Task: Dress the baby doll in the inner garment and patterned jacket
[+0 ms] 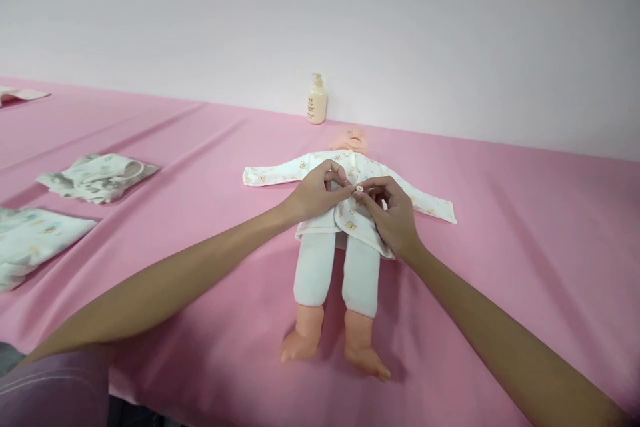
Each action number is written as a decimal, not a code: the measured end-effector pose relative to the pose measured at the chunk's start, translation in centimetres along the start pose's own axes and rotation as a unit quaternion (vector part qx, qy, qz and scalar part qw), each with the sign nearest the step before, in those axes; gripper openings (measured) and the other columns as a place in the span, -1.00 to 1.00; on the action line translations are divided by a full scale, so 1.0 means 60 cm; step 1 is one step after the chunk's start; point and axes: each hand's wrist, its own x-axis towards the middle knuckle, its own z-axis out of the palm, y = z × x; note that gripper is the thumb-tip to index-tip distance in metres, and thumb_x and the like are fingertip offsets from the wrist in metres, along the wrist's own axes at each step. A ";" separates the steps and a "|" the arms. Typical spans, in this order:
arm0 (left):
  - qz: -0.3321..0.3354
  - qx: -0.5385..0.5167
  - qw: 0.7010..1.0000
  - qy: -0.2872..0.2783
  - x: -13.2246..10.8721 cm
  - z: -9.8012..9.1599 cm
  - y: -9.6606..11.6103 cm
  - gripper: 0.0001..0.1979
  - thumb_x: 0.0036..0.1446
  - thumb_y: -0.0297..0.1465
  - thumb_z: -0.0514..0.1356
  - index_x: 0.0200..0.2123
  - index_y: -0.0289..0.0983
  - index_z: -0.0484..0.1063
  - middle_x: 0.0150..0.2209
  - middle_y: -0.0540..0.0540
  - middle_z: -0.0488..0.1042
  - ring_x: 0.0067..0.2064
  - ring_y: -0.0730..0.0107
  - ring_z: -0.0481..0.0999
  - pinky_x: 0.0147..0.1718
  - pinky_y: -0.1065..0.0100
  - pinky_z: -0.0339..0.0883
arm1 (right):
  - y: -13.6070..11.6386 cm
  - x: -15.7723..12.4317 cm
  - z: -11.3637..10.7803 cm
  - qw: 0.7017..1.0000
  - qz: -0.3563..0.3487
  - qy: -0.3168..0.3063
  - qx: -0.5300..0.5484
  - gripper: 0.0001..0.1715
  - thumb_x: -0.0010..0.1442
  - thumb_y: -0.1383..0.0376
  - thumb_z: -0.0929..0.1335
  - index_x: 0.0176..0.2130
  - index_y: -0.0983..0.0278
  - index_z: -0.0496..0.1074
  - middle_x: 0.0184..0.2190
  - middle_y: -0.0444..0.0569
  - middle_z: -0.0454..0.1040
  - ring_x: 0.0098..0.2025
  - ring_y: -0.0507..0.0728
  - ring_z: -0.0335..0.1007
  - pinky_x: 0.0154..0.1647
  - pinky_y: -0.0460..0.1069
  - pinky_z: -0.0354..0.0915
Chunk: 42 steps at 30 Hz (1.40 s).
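Note:
A baby doll [356, 140] lies on its back, feet toward me, in a white printed jacket [281, 174] with long sleeves spread to both sides. White cloth covers its legs down to the shins; the feet are bare. Over the jacket's front, my left hand [320, 195] is closed, thumb and fingertips pinching the jacket's edge. My right hand [393, 210] pinches the overlapping front flap close to a small pale button [359, 189]. The fingertips of both hands nearly meet at that button. Whether it passes through a buttonhole is hidden by my fingers.
A cream pump bottle [317, 101] stands against the wall behind the doll. On the pink sheet [500, 267] to the left lie a folded light garment [100, 177] and a printed white cloth [37, 240]. Another pale cloth [20, 95] lies at the far left edge.

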 end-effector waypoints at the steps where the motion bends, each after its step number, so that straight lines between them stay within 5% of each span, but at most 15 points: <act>1: -0.004 0.008 1.000 -0.009 0.000 -0.003 0.002 -0.68 0.25 -0.33 0.47 -0.13 -0.22 0.37 -0.18 -0.03 0.66 -0.44 0.58 0.28 -0.41 0.43 0.18 | -0.003 0.001 -0.003 1.000 -0.002 -0.010 -0.003 -0.53 0.34 -0.14 0.55 -0.06 0.15 0.56 -0.26 -0.07 0.59 -0.25 0.13 0.44 -0.18 0.04 0.37; 7: 0.019 0.116 0.993 -0.002 0.018 -0.026 0.013 -0.72 0.37 -0.17 0.36 0.00 -0.21 0.49 0.00 -0.11 0.64 -0.28 0.43 0.51 -0.34 0.38 0.34 | -0.051 0.053 -0.031 0.990 0.081 -0.109 -0.046 -0.40 0.48 -0.29 0.35 -0.15 0.17 0.42 -0.23 -0.05 0.62 -0.30 0.10 0.47 -0.21 0.03 0.36; 14: 0.046 0.187 0.981 -0.031 0.070 -0.041 0.004 -0.79 0.32 -0.28 0.37 -0.03 -0.19 0.63 -0.10 -0.06 0.64 -0.24 0.36 0.53 -0.27 0.37 0.36 | -0.076 0.146 -0.034 0.909 0.171 -0.238 -0.297 -0.34 0.31 -0.21 0.51 -0.43 0.20 0.30 -0.40 -0.09 0.47 -0.43 0.08 0.24 -0.41 0.02 0.07; 20: 0.027 0.137 0.990 -0.022 0.077 -0.038 -0.007 -0.75 0.30 -0.21 0.42 -0.06 -0.23 0.71 -0.13 -0.11 0.62 -0.26 0.37 0.49 -0.30 0.38 0.32 | -0.044 0.144 -0.043 0.935 0.141 -0.223 -0.237 -0.60 0.32 0.12 0.49 -0.45 0.18 0.34 -0.45 -0.09 0.47 -0.46 0.08 0.23 -0.45 0.02 0.10; 29: -0.003 0.093 0.996 -0.011 0.083 -0.033 -0.013 -0.74 0.24 -0.19 0.49 -0.18 -0.28 0.71 -0.33 -0.07 0.54 -0.36 0.41 0.41 -0.38 0.38 0.24 | -0.034 0.144 -0.048 0.952 0.138 -0.197 -0.191 -0.89 0.28 0.27 0.44 -0.29 0.16 0.42 -0.40 -0.07 0.64 -0.45 0.13 0.42 -0.47 0.01 0.22; 35: -0.010 0.094 0.996 -0.005 0.081 -0.028 -0.011 -0.74 0.30 -0.19 0.42 -0.22 -0.29 0.67 -0.28 -0.09 0.60 -0.30 0.38 0.48 -0.32 0.37 0.29 | -0.029 0.148 -0.045 0.960 0.150 -0.184 -0.150 -0.89 0.28 0.24 0.48 -0.19 0.19 0.51 -0.35 -0.04 0.61 -0.38 0.15 0.46 -0.41 0.01 0.28; 42: -0.040 0.050 0.998 0.003 0.081 -0.024 -0.006 -0.75 0.29 -0.23 0.43 -0.34 -0.27 0.60 -0.45 0.00 0.49 -0.43 0.44 0.37 -0.41 0.38 0.21 | -0.026 0.151 -0.052 0.967 0.129 -0.193 -0.108 -0.88 0.29 0.28 0.48 -0.13 0.19 0.58 -0.26 -0.01 0.66 -0.28 0.18 0.61 -0.31 0.05 0.48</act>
